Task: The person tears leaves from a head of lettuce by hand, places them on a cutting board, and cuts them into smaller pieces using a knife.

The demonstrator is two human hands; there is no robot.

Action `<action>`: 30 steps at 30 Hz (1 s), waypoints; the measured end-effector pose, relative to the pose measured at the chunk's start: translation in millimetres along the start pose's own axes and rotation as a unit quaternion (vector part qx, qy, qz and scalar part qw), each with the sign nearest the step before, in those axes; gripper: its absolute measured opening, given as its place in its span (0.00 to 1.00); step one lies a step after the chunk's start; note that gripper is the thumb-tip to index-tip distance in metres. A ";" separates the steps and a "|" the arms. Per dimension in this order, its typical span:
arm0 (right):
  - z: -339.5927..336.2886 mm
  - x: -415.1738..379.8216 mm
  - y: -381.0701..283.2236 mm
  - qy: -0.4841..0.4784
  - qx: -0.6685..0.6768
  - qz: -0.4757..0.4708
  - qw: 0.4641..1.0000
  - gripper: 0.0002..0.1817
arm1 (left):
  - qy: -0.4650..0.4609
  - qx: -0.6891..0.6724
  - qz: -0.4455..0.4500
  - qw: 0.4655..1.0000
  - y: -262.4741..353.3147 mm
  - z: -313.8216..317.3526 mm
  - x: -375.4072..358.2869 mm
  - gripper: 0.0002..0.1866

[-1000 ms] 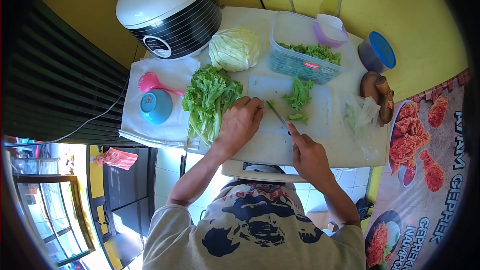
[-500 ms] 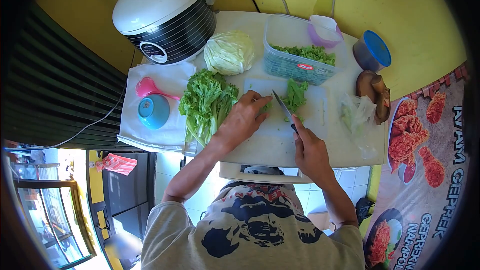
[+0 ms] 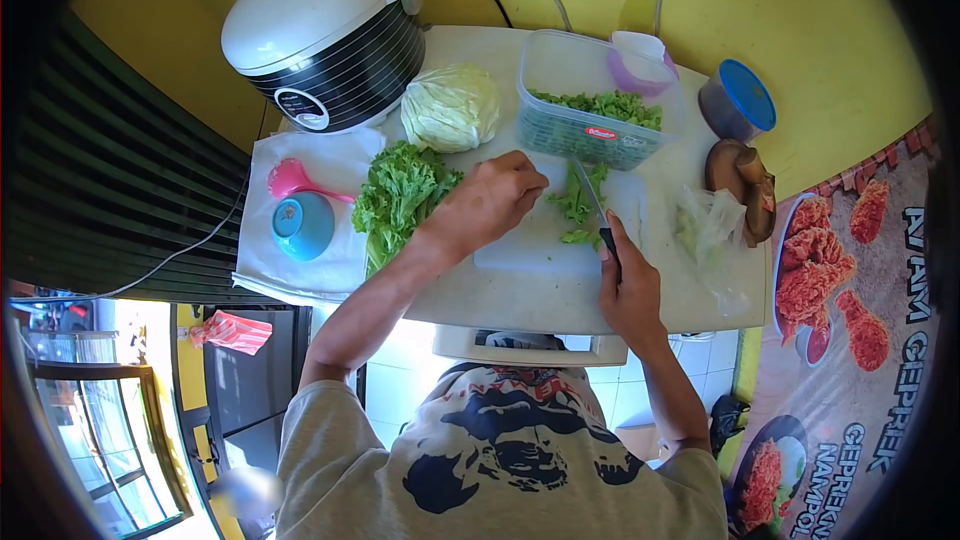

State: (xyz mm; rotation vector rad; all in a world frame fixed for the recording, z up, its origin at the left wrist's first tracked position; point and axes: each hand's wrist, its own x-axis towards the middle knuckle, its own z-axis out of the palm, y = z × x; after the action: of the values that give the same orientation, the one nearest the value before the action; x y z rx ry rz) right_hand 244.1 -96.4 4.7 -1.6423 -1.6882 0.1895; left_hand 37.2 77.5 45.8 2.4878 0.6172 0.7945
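My right hand (image 3: 630,285) is wrapped round the black handle of a knife (image 3: 592,198), whose blade points up and left over the cutting board (image 3: 540,252). Cut green lettuce pieces (image 3: 575,205) lie on the board beside the blade. Above the board's left part is my left hand (image 3: 492,202), its fingers curled together; whatever they may pinch is too small to make out. A leafy lettuce bunch (image 3: 400,195) rests left of that hand. Behind the board, a clear plastic container (image 3: 560,125) holds chopped lettuce.
A pale cabbage (image 3: 450,108) sits beside the rice cooker (image 3: 330,30). At left, a blue bowl (image 3: 303,225) and pink ladle (image 3: 292,178) rest on white cloth. On the right are a plastic bag (image 3: 715,225), a blue-lidded tub (image 3: 740,98) and brown items (image 3: 742,185).
My left hand has lifted slightly and its fingers have drawn together. The knife has shifted right with my right hand, and the lettuce pieces lie more spread out. The view has shifted slightly.
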 end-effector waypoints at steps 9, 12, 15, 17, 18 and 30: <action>-2.8 -2.1 4.5 -0.005 0.019 0.042 0.999 0.30 | 0.175 0.059 0.001 0.983 9.3 -36.6 66.6 0.11; -1.7 -3.0 10.1 0.013 0.030 0.053 0.998 0.27 | 0.157 0.099 -0.033 0.982 0.1 -33.4 73.1 0.11; -3.7 -3.0 11.6 0.022 0.030 0.068 0.997 0.23 | 0.140 0.106 -0.053 0.983 -0.2 -30.5 69.0 0.10; -7.0 1.9 6.5 0.024 0.036 0.090 0.995 0.20 | 0.133 0.126 -0.049 0.982 0.8 -31.0 65.1 0.10; -7.1 3.9 5.4 0.019 0.042 0.089 0.995 0.20 | 0.124 0.125 -0.045 0.983 2.6 -30.9 65.1 0.10; 1.4 13.3 3.3 0.002 0.032 0.048 0.998 0.19 | 0.290 -0.181 -0.123 0.932 28.1 -6.9 9.1 0.09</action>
State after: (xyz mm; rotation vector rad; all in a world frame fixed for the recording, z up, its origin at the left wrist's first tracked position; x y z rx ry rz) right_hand 247.5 -83.3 7.2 -1.6766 -1.5858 0.2846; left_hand 47.3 61.9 69.7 1.7883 0.8660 1.4087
